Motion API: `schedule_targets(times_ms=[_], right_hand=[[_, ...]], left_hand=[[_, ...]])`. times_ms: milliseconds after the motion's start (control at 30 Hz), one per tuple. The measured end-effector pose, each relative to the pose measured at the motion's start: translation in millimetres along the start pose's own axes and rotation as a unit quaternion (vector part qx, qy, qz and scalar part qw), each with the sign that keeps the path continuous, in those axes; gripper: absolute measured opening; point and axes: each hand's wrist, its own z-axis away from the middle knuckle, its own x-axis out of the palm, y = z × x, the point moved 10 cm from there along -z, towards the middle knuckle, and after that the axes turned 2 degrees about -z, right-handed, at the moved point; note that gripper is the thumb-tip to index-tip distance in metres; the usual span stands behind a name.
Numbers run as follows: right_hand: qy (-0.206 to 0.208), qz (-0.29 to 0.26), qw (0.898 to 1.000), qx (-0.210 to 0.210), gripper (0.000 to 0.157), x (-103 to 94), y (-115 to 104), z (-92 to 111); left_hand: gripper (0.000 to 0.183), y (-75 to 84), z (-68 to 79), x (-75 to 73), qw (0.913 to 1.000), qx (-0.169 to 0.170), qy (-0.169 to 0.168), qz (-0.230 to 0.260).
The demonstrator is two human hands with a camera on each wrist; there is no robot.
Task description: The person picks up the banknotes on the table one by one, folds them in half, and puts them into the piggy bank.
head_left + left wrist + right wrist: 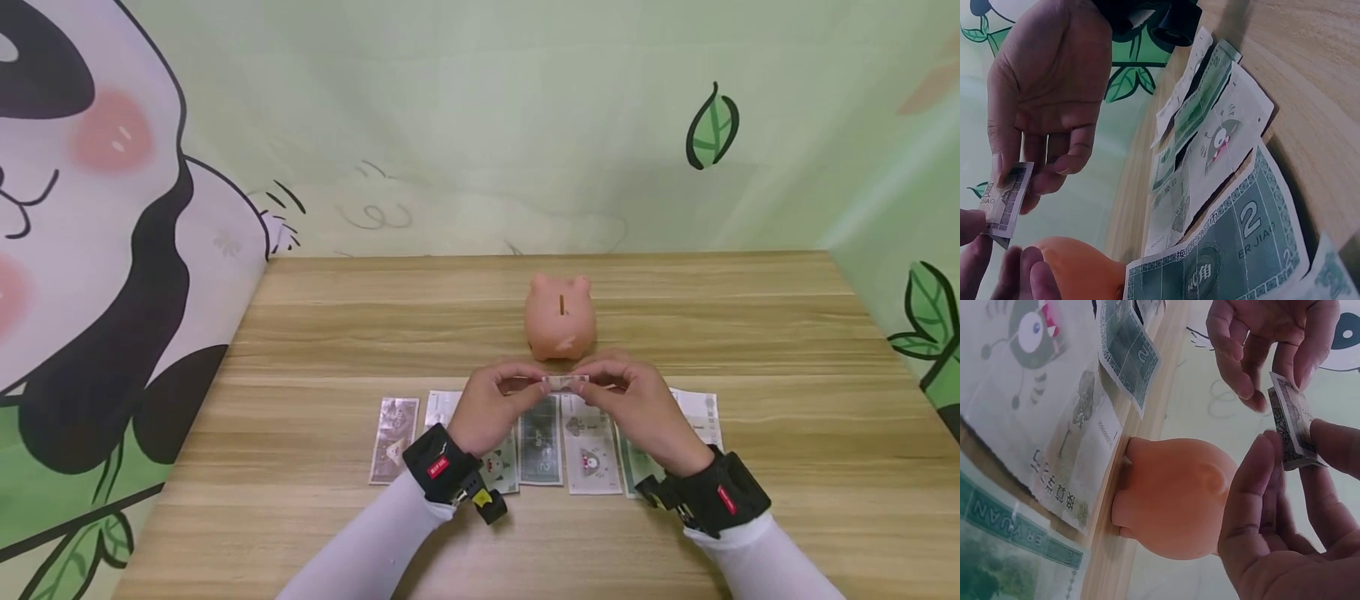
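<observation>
A small folded paper banknote is held up between both hands, just in front of a pink piggy bank with a slot on top. My left hand pinches its left end between thumb and fingers. The right hand pinches the other end the same way. Seen from the right wrist, the folded note has layers standing slightly apart. In the left wrist view, printed lettering shows on the note's outer face. Neither hand touches the piggy bank.
Several play banknotes lie in a row under the hands: a brown one at the left, a dark "2" note, a white cartoon note, and a white one at the right. The wooden table meets a printed backdrop.
</observation>
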Motion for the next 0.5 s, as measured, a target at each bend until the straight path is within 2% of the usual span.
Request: schedule_targets(times_ms=[267,500], right_hand=[[-0.022,-0.054,0.998,0.026,0.022,5.3,1.6,1.0],[-0.028,-0.063,0.997,0.03,0.026,7.5,0.4,1.6]], left_hand=[[0.016,0.9,-0.8,0.3,0.9999,0.004,-0.004,0.013],[0.02,-5.4,-0.1,4.9,0.996,-0.035,-0.027,0.079]])
